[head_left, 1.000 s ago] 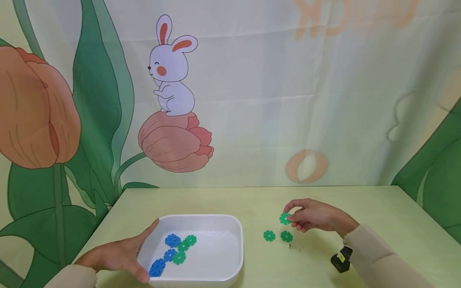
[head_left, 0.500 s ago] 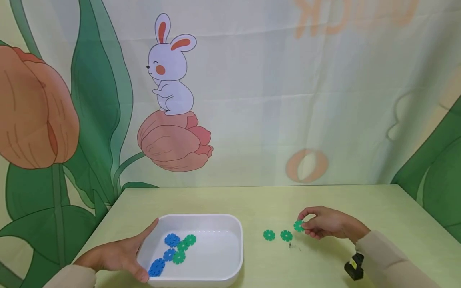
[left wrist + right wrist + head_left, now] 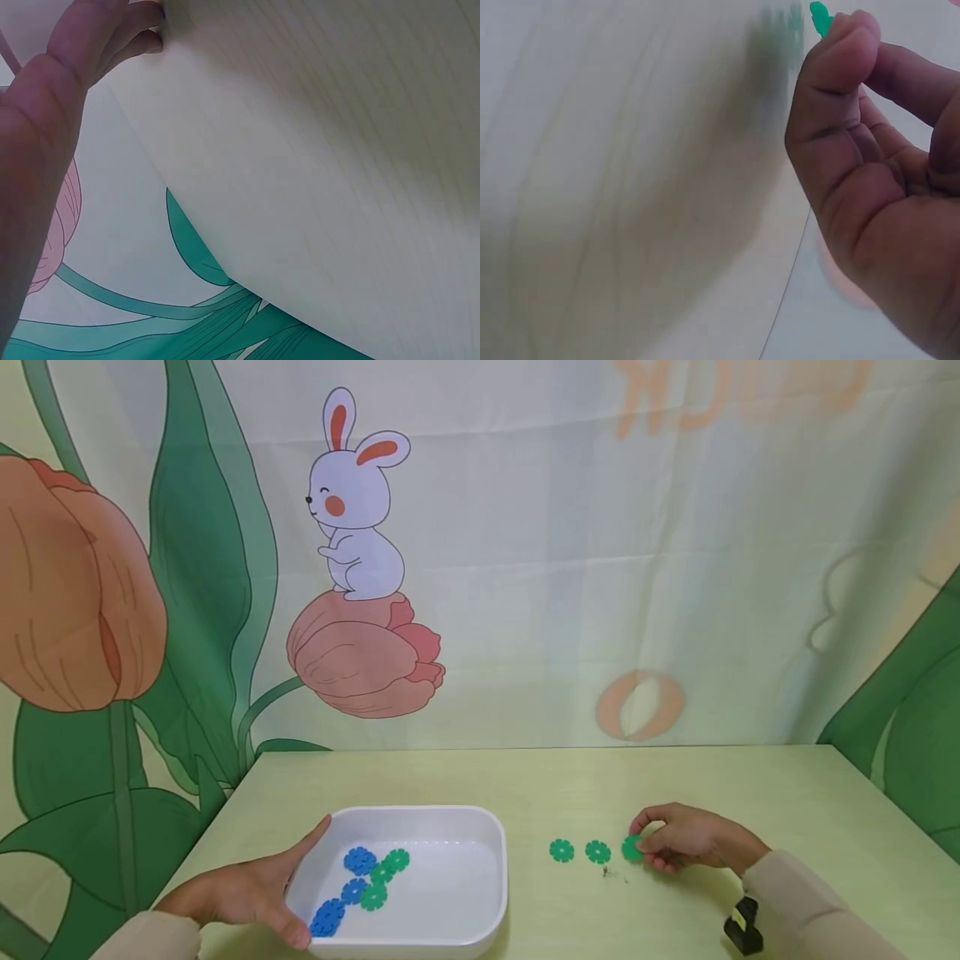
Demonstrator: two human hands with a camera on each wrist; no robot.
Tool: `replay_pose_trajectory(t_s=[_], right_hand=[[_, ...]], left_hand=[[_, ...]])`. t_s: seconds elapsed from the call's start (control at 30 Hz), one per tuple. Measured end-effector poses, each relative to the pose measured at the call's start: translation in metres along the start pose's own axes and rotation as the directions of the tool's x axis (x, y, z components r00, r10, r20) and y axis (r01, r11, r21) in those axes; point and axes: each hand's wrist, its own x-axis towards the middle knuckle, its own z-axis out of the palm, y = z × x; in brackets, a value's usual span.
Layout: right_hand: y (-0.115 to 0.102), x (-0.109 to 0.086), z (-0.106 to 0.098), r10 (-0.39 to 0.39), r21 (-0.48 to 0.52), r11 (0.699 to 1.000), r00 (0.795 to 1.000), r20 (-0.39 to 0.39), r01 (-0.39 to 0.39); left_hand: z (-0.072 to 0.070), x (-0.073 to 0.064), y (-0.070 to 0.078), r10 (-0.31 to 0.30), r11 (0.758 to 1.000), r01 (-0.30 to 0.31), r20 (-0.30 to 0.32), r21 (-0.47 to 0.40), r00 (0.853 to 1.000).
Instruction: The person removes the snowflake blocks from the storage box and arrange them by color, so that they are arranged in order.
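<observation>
In the head view my right hand [image 3: 686, 837] pinches a green snowflake disc [image 3: 632, 848] between thumb and fingers, low over the table. The right wrist view shows only an edge of that green disc [image 3: 821, 16] past the fingertips. Two more green discs lie to its left on the table, a middle one [image 3: 597, 852] and a leftmost one [image 3: 561, 851]. My left hand [image 3: 247, 885] grips the left end of a white tray [image 3: 450, 885], thumb at the near corner and fingers toward the far one. Inside it, blue discs [image 3: 328, 917] and green discs [image 3: 373, 896] lie toward the left.
The pale wooden table [image 3: 750, 785] ends at a printed curtain [image 3: 510, 568] with a rabbit and flowers. A small dark mark [image 3: 605, 872] shows on the tabletop just below the middle disc. A black strap [image 3: 742, 925] hangs under the right sleeve.
My right hand has carried its green disc right and down, from above the middle disc to the right of it, making a row with the two others. The left hand and tray stay put.
</observation>
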Motion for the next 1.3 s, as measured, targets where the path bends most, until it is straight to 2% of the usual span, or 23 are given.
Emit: replay_pose_trajectory(t_s=[0.13,0.37,0.63,0.87,1.0,1.3], right_hand=[[0.002,0.0,-0.0005,0.004,-0.014,1.0,1.0,-0.004,-0.004],[0.0063,-0.0011,0.0013,0.033,-0.074,0.997,0.997,-0.064,-0.038],[0.0077,-0.001,0.0039,0.017,-0.094,0.995,0.997,-0.073,-0.023],[0.0046,0.0044,0.0075,0.047,-0.201,0.976,0.984,-0.173,-0.082],[0.0055,0.0017,0.0064,0.07,-0.184,0.977,0.977,-0.204,-0.109],[0.0095,-0.0008,0.0042,0.063,-0.161,0.982,0.977,-0.205,-0.097]], left_hand=[[0.0001,0.0003,0.0016,-0.012,1.0,0.012,-0.007,0.012,1.0],[0.001,0.0021,0.0012,-0.007,1.0,0.007,0.001,-0.013,1.0],[0.0007,0.0012,-0.0018,0.032,0.998,-0.031,0.018,-0.048,0.999],[-0.0005,-0.0002,-0.0009,0.033,0.998,-0.032,0.02,-0.052,0.999],[-0.0007,-0.0003,-0.0005,0.029,0.999,-0.028,0.019,-0.046,0.999],[-0.0005,-0.0001,0.0012,0.006,1.0,-0.006,0.004,-0.017,1.0]])
